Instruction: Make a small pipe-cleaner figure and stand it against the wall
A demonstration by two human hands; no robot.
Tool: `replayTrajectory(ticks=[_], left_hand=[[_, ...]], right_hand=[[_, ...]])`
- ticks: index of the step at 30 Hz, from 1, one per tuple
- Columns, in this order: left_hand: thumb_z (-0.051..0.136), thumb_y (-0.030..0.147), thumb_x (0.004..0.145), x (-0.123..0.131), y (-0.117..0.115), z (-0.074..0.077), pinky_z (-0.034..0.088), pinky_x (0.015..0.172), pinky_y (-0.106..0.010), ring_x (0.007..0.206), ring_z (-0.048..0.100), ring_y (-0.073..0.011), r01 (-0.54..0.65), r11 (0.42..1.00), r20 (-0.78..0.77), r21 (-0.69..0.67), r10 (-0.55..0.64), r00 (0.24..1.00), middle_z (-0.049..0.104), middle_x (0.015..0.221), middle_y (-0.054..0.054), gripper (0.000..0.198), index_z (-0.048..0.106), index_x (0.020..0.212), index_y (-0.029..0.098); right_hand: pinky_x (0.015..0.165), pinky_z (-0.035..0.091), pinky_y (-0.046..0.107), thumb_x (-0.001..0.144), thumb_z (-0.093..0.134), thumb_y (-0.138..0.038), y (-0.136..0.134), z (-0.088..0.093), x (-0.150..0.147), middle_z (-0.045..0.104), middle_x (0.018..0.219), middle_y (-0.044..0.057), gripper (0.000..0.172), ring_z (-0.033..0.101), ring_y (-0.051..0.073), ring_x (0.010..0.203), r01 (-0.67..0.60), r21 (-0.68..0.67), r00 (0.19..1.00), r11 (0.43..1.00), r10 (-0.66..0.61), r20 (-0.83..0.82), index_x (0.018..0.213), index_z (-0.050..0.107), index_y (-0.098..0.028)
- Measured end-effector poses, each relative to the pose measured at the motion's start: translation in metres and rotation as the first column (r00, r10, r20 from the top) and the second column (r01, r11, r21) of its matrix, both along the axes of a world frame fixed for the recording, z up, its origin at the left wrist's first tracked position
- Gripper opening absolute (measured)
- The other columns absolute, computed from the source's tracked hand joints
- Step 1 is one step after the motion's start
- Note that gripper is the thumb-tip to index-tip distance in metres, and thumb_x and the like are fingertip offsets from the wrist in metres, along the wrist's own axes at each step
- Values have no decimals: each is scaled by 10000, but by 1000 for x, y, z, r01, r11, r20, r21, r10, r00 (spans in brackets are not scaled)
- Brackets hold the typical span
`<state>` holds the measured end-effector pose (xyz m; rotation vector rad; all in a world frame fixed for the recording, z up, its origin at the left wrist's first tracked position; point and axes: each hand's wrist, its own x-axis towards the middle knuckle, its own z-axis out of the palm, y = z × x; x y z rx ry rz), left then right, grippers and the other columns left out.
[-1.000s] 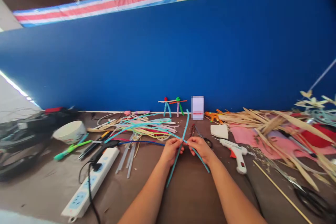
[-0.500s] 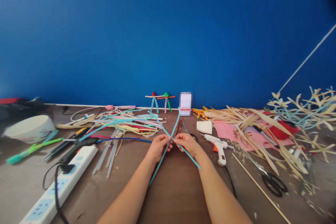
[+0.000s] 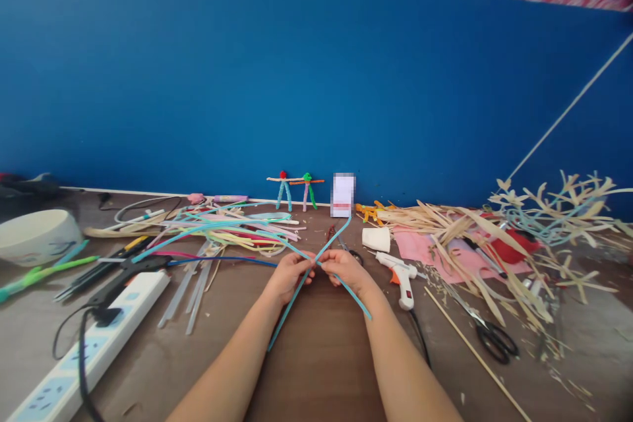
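Two light blue pipe cleaners cross in an X over the brown table (image 3: 321, 356). My left hand (image 3: 287, 275) pinches one pipe cleaner (image 3: 284, 316) at the crossing; its lower end runs down to the left. My right hand (image 3: 346, 268) pinches the other pipe cleaner (image 3: 357, 295), which trails down to the right. Both hands are closed and almost touch at the crossing point. Beyond them lies a heap of coloured pipe cleaners and strips (image 3: 232, 231).
Two small pipe-cleaner figures (image 3: 295, 188) stand by the blue wall. A white glue gun (image 3: 398, 270), scissors (image 3: 487, 333) and a pile of dried leaf strips (image 3: 494, 237) lie to the right. On the left are a power strip (image 3: 89, 343), a white bowl (image 3: 34, 237) and pens.
The view has swung to the right and down, so the left-side clutter slid leftward. My hands stay at the crossing, and the upper ends of the pipe cleaners have spread a little.
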<state>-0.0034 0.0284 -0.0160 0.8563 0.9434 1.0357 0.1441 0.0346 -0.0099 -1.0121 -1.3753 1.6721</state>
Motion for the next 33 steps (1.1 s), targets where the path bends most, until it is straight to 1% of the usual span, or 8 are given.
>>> replayTrajectory(ticks=[3,6,9,13,18,21,26,33], left_hand=[[680,154,532,0,0,0,379,382,-145,438,493,-58,-13,1000,4,-26,13,1000,560,539,23,237,581,745,118],[683,150,535,0,1,0,385,388,-142,433,492,-54,-25,999,1,-33,25,1000,568,534,14,221,594,732,104],[688,177,543,0,2,0,389,385,-144,428,496,-56,-46,998,-25,-30,46,999,573,531,7,207,594,707,95],[689,227,551,0,1,1,395,396,-148,440,515,-64,-64,998,-68,-28,62,996,574,530,11,210,584,685,104],[701,288,528,0,0,2,400,415,-162,447,528,-74,-65,998,-142,0,65,988,592,543,0,242,552,596,109],[700,310,529,0,-1,2,395,416,-161,448,532,-77,-45,999,-161,25,48,986,590,526,0,256,551,589,111],[694,327,540,3,-3,2,382,400,-161,430,524,-72,-1,999,-159,42,8,987,592,536,-3,266,538,577,114],[663,320,565,6,-6,4,369,391,-167,395,508,-72,61,996,-195,65,-47,980,565,492,9,245,521,550,121]], right_hand=[[307,224,170,598,577,-239,1,-2,0,370,365,-126,172,293,23,261,0,10,1000,1000,0,1,733,517,-152],[314,228,170,605,565,-230,1,-4,0,387,374,-118,161,330,33,274,1,25,1000,1000,-1,3,740,523,-154],[325,230,168,611,552,-204,1,-4,0,417,387,-107,145,361,39,293,13,40,1000,999,-13,2,743,527,-152],[337,232,167,614,547,-183,0,-2,-1,418,373,-104,130,364,40,301,24,45,1000,999,-25,8,739,542,-149],[334,232,173,613,567,-213,0,-3,-2,435,375,-94,123,368,48,302,63,26,998,998,-63,9,719,549,-152],[336,231,175,623,592,-259,0,-3,-3,455,399,-81,127,366,47,318,99,32,995,995,-100,6,680,551,-152],[350,235,169,640,606,-315,1,-3,-4,418,414,-89,181,330,33,340,196,76,980,978,-194,-33,629,514,-159],[351,245,192,635,626,-318,1,-1,-7,524,504,-31,194,385,44,330,333,157,943,930,-328,-56,639,570,-133]])
